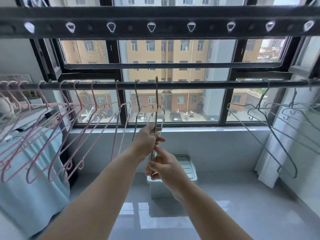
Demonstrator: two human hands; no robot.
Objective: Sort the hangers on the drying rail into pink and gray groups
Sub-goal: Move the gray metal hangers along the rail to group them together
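At the drying rail, we clench the fingers of our left hand and right hand around one gray hanger hooked mid-rail, between the pink hangers and the gray group, best lifted clear of the rail before carrying it right.

1. There is one view, from a camera worn on the person's head, with both forearms entering from the bottom edge.
2. It faces the window square on. The drying rail crosses the middle from left edge to right edge.
3. The wide lens takes in the perforated overhead bar along the top and the glossy floor at the bottom, bowing straight lines near the sides.
4. It stands close: the left hand and right hand, on a gray hanger, are at arm's length, with the rail just beyond.
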